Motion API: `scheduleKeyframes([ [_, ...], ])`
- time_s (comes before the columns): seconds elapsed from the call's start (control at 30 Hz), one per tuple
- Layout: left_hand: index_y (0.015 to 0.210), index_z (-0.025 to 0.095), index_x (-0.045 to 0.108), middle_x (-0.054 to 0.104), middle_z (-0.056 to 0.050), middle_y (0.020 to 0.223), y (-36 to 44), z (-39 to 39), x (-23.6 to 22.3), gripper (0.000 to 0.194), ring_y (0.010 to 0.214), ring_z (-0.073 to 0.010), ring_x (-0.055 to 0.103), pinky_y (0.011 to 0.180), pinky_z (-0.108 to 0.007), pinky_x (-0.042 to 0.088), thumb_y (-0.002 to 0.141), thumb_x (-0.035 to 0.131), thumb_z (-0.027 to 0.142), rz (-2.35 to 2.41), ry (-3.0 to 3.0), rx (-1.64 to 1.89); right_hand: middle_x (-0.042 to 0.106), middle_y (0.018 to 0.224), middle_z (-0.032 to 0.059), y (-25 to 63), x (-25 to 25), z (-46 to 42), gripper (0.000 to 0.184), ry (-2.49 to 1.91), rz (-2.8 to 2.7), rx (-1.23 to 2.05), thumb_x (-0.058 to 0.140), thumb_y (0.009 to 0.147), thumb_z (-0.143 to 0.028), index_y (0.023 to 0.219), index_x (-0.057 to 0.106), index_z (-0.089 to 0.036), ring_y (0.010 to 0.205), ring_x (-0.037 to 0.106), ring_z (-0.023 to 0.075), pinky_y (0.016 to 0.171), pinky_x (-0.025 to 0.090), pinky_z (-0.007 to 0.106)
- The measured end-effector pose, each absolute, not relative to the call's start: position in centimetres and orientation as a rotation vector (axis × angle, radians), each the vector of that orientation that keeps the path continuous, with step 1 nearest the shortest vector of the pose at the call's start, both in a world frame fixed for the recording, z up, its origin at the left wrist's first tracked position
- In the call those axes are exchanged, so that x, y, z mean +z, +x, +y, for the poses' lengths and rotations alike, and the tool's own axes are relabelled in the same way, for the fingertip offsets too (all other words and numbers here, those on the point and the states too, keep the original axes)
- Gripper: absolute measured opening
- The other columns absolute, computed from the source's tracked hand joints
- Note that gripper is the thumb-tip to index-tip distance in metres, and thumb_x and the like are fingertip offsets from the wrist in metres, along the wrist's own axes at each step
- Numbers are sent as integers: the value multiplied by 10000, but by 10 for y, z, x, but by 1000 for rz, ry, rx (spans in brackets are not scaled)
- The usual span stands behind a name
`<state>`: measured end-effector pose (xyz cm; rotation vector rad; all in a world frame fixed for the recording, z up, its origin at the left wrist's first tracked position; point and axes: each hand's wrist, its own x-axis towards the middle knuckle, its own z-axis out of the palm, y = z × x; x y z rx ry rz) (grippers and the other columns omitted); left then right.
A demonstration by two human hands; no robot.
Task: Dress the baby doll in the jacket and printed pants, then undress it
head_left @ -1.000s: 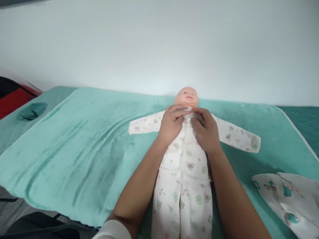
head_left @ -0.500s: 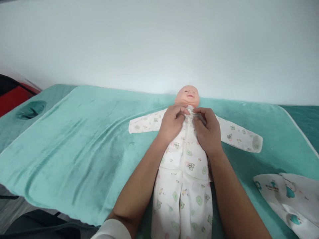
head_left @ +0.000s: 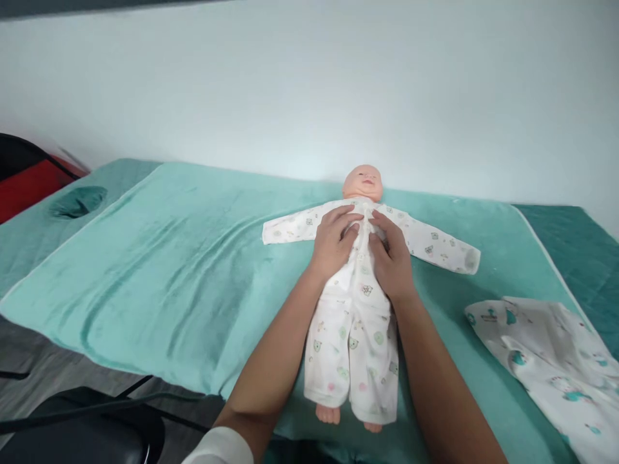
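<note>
A baby doll (head_left: 362, 183) lies on its back, head at the wall side and feet toward me. It wears a white printed long-sleeved top (head_left: 366, 270) and matching trousers (head_left: 374, 348), with both sleeves stretched out sideways. My left hand (head_left: 336, 238) rests on the left side of the chest, thumb and fingers apart beside the front closure. On the other side of that closure lies my right hand (head_left: 391, 251), its fingers also apart and touching the fabric. The fingers partly cover the fastenings, so their state is unclear.
A teal blanket (head_left: 169, 258) covers the padded table, which has a face hole (head_left: 80, 201) at the left. White printed cloth (head_left: 541, 348) lies at the right. A black chair (head_left: 82, 432) stands at lower left. Behind the table rises a pale wall (head_left: 300, 84).
Both hands have moved from the neckline slightly down the chest, and their pinched fingers have spread. My view has drawn back, bringing the doll's feet into sight.
</note>
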<state>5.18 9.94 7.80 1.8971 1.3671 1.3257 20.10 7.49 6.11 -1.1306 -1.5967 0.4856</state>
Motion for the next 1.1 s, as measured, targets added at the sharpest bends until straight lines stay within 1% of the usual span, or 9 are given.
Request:
scheduleKeyframes([
  [0.13, 1152, 263, 726, 606, -41, 1413, 49, 97, 77, 261, 1364, -203, 496, 1210, -408, 372, 971, 538, 270, 1347, 1958, 1291, 520, 1519, 58, 201, 57, 62, 332, -1138, -1616, 465, 537, 969, -274, 1298, 586, -291, 1424, 455, 235, 1185, 368, 530],
  [0.2, 1152, 270, 731, 601, -37, 1423, 48, 98, 78, 264, 1374, -205, 487, 1214, -417, 369, 976, 534, 276, 1337, 1966, 1272, 527, 1510, 57, 201, 58, 60, 336, -1138, -1613, 454, 550, 964, -271, 1297, 588, -299, 1413, 468, 237, 1174, 383, 535],
  [0.27, 1149, 279, 733, 597, -33, 1432, 47, 99, 79, 263, 1383, -206, 484, 1214, -426, 371, 979, 531, 281, 1328, 1957, 1259, 551, 1483, 57, 200, 61, 60, 323, -1141, -1597, 441, 561, 957, -263, 1275, 605, -300, 1383, 498, 240, 1135, 429, 527],
  [0.37, 1131, 284, 738, 597, -30, 1436, 46, 99, 81, 248, 1389, -207, 484, 1210, -430, 379, 974, 546, 286, 1309, 1918, 1254, 581, 1443, 76, 197, 65, 59, 282, -1166, -1557, 441, 566, 952, -258, 1220, 651, -281, 1301, 567, 247, 987, 546, 470],
  [0.43, 1116, 280, 743, 600, -30, 1434, 45, 100, 81, 235, 1391, -206, 486, 1214, -426, 376, 968, 561, 286, 1287, 1893, 1254, 594, 1422, 90, 196, 67, 58, 263, -1183, -1530, 421, 556, 959, -256, 1189, 684, -267, 1264, 596, 248, 940, 571, 451],
  [0.6, 1104, 283, 745, 602, -25, 1433, 44, 102, 80, 219, 1400, -200, 479, 1217, -418, 376, 959, 581, 276, 1242, 1837, 1259, 626, 1379, 91, 195, 65, 57, 295, -1140, -1559, 272, 541, 974, -222, 1209, 713, -268, 1290, 585, 244, 1097, 487, 507],
  [0.73, 1100, 289, 744, 599, -17, 1438, 43, 102, 80, 214, 1411, -198, 467, 1229, -428, 361, 956, 585, 280, 1229, 1825, 1258, 627, 1383, 91, 196, 62, 58, 340, -1127, -1587, 211, 543, 975, -205, 1270, 696, -277, 1278, 590, 241, 1087, 498, 507],
  [0.9, 1088, 297, 745, 592, -16, 1444, 43, 102, 80, 206, 1412, -205, 475, 1209, -427, 390, 944, 599, 277, 1206, 1781, 1261, 641, 1377, 72, 196, 62, 60, 347, -1119, -1636, 165, 543, 978, -204, 1276, 694, -300, 1267, 583, 241, 1063, 508, 521],
  [1.1, 1061, 294, 753, 603, -13, 1425, 43, 103, 80, 188, 1415, -198, 471, 1206, -405, 393, 929, 624, 262, 1152, 1738, 1272, 648, 1368, 77, 196, 64, 60, 317, -1137, -1641, 209, 549, 975, -208, 1232, 719, -277, 1279, 566, 241, 1074, 492, 518],
])
